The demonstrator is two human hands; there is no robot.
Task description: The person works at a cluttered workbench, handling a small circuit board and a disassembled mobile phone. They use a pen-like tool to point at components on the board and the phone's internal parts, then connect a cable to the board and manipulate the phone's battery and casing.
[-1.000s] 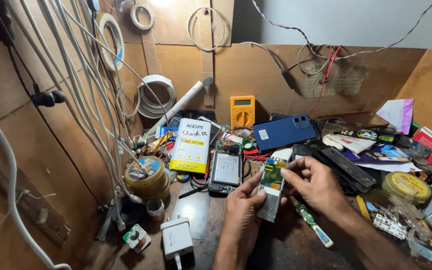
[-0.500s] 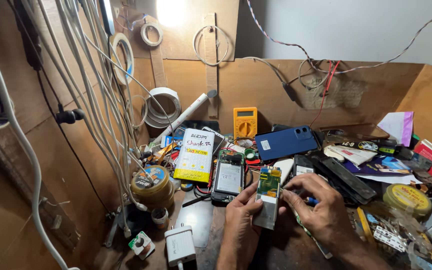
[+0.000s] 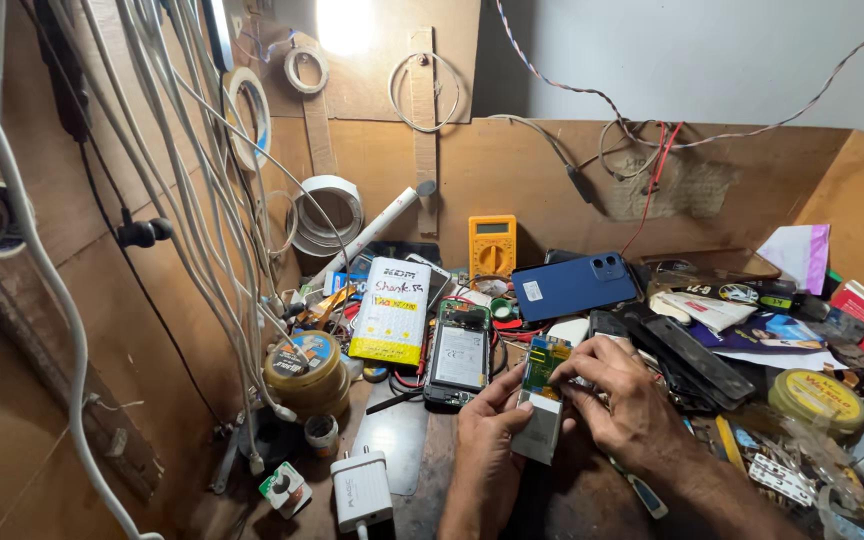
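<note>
Phone repair at a cluttered counter (image 3: 402,450). The left hand (image 3: 487,425) closes thumb and fingers on the lower left edge of an opened phone (image 3: 542,405), held tilted just above the counter. The right hand (image 3: 627,395) curls over the phone's upper right, fingertips pinched at the exposed green board; what they pinch is too small to tell. The phone's back is already off, showing board and pale battery, so disassembly appears under way, with the inner parts seemingly still seated. A second opened phone (image 3: 460,355) lies just left of the held phone, its cover likewise off. Farther left lies a white-and-yellow pack (image 3: 392,310); behind, a blue phone (image 3: 574,285) and a yellow multimeter (image 3: 492,245) against the back wall. A white charger (image 3: 362,490) sits near left.
</note>
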